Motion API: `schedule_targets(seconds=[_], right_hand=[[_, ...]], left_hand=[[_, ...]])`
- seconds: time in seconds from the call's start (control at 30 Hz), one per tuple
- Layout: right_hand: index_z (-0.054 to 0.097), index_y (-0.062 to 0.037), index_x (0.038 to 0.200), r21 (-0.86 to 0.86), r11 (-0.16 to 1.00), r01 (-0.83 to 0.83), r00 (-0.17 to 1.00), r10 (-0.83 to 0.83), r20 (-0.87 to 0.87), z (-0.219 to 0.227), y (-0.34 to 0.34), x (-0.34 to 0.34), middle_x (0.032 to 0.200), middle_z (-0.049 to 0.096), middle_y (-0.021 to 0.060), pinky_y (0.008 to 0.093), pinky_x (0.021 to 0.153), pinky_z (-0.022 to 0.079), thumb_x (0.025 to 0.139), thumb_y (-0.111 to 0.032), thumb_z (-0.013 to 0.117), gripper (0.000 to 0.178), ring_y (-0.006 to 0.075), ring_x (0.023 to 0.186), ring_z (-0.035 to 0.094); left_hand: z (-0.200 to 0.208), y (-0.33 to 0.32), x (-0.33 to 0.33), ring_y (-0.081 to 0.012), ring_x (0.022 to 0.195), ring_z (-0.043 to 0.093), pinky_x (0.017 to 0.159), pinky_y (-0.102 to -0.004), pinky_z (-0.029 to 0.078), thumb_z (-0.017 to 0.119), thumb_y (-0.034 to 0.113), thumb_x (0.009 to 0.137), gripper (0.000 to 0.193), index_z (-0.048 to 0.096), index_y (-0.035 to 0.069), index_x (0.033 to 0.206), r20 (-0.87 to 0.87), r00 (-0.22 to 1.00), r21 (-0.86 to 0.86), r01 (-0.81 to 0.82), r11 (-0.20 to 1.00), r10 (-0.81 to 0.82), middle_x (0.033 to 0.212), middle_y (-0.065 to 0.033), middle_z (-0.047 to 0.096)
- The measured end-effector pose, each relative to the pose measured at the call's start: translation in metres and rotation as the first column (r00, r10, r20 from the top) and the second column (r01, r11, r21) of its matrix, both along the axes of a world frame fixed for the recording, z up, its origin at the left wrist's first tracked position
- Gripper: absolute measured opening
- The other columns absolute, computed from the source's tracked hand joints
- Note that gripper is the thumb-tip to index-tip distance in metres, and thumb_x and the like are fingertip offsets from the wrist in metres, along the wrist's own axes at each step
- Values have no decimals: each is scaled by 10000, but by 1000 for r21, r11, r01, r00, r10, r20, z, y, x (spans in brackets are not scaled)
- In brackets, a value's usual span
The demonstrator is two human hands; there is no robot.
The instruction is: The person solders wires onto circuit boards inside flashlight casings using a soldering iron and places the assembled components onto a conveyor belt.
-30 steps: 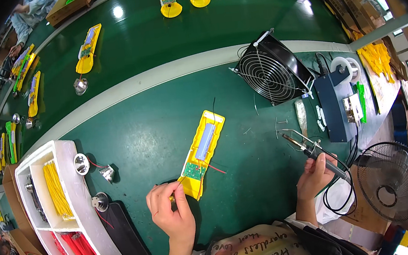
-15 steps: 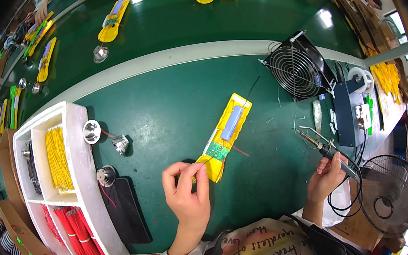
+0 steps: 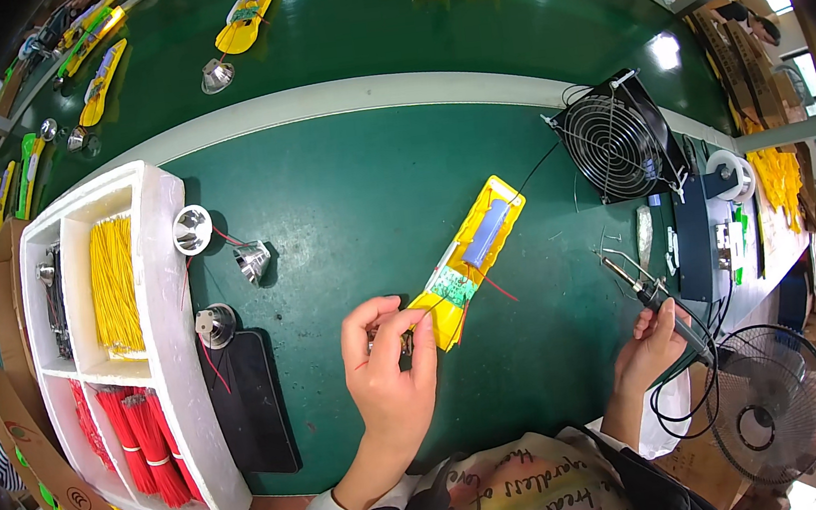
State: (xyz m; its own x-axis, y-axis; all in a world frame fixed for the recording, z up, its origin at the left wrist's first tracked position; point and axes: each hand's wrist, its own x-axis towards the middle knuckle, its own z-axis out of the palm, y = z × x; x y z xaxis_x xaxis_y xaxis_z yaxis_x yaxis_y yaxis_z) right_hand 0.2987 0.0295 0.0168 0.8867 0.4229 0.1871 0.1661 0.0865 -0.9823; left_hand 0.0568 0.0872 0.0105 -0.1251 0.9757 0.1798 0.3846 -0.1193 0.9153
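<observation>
A yellow plastic flashlight half-shell lies slantwise on the green bench, with a blue cylindrical battery and a green circuit board in it. Thin red and black wires stick out of it. At its near end my left hand is closed, thumb and forefinger pinched together, around a small shiny part mostly hidden by the fingers. Over on the right, my right hand grips the handle of a soldering iron. The iron's tip points up and left, beside a bent metal wire piece, apart from the shell.
A white foam box of yellow, red and black wires stands left, beside shiny reflector cups and a black flat block. Right are a black square fan, a dark blue machine and a round fan. More yellow shells lie beyond the rail.
The whole view has shifted slightly. My left hand stays at the shell's near end, and more of the shiny part shows between its fingers. The right hand keeps hold of the soldering iron.
</observation>
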Motion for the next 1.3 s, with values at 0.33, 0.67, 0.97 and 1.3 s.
schedule_targets(seconds=[0.33, 0.67, 0.97, 1.3], right_hand=[[413, -40, 811, 26, 998, -57, 998, 58, -8, 10, -4, -8, 579, 461, 27, 143, 388, 291, 855, -161, 468, 140, 37, 435, 382], [365, -29, 829, 117, 971, -210, 975, 198, 105, 23, -8, -50, 700, 450, 71, 182, 457, 384, 813, -191, 494, 208, 87, 498, 438], [392, 37, 823, 81, 916, -392, 909, 372, 187, 10, 9, -84, 650, 473, 89, 204, 345, 379, 781, -255, 562, 340, 113, 375, 456], [333, 4, 816, -102, 851, -515, 820, 524, 230, 10, 8, -94, 599, 530, 149, 217, 416, 428, 760, -183, 602, 333, 143, 444, 522]], left_hand=[[0, 2, 2, -165, 737, 527, 613, -251, 422, 619, -3, 685, 90, 592, 20, 768, -55, 998, 15, -15, 1000, 16, 907, -84, 504], [-5, 5, 6, -157, 701, 532, 605, -245, 433, 649, -11, 645, 97, 614, 18, 731, -54, 997, 64, -60, 996, 64, 867, -76, 522], [-9, 3, 4, -145, 669, 532, 577, -236, 437, 649, -8, 636, 94, 611, 17, 718, -46, 996, 76, -69, 995, 73, 865, -75, 522], [-10, 1, 5, -150, 689, 509, 669, -264, 375, 677, 36, 598, 139, 611, 63, 718, -38, 995, 35, -87, 996, 89, 857, -29, 539]])
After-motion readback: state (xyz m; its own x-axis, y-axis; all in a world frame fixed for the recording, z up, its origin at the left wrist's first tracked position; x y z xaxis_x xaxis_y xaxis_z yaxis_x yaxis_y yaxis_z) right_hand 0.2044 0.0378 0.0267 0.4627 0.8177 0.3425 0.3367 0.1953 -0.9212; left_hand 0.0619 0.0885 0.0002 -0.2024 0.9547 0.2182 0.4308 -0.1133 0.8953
